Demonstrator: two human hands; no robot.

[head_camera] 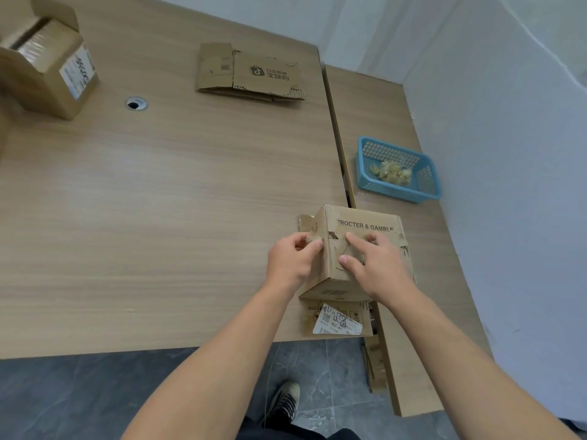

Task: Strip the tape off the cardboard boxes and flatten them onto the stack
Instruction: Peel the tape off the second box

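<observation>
A small brown box (pixel 365 222) printed "PROCTER & GAMBLE" stands near the table's front right corner, its flaps spread out and a white label on the near flap. My left hand (pixel 293 260) pinches a crumpled bit of tape (pixel 313 239) at the box's left edge. My right hand (pixel 376 265) lies flat on the box's front face, fingers spread and pressing on it. A stack of flattened cardboard (pixel 251 73) lies at the far side of the table. Another taped box (pixel 52 69) with a white label sits at the far left.
A blue plastic basket (pixel 428 182) holding balls of stripped tape sits on the lower side table to the right. A cable hole (pixel 136 104) is in the tabletop at left. A white wall runs along the right. My shoe shows on the grey floor below.
</observation>
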